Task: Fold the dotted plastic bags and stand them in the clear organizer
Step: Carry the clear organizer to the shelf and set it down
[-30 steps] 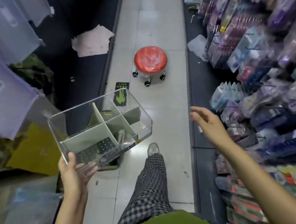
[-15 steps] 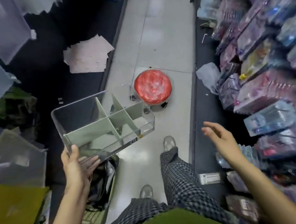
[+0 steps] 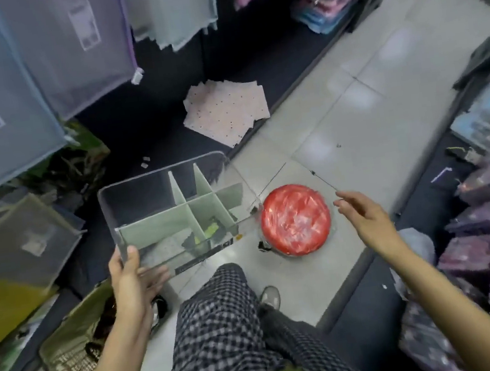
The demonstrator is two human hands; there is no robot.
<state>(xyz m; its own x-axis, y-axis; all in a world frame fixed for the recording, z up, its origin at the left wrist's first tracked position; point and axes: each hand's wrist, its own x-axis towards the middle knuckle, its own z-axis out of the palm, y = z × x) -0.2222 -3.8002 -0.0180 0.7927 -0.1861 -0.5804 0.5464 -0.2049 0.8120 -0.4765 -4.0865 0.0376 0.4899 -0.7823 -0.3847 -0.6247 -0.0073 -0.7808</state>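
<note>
Holding the clear organizer up over the aisle floor, the left hand grips its near left corner, thumb on the near wall and fingers spread flat beneath the base. The organizer is carried roughly level, and its pale green dividers split it into one long compartment on the near side and smaller ones behind. Through the clear base some dark and yellow-green shapes show, but whether they lie inside it or on the floor under it cannot be told.

The right hand hangs free in the air to the right of the organizer, apart from it, fingers loosely stretched and holding nothing. Below and between the two hands stands a low red stool on the floor, just beside the organizer's right end as seen from above.

The dotted plastic bags lie in a loose flat stack on the dark bottom shelf at the left of the aisle, well beyond the organizer and well apart from both hands. A checked trouser leg and a shoe show below. A woven basket sits on the floor under the left forearm
</note>
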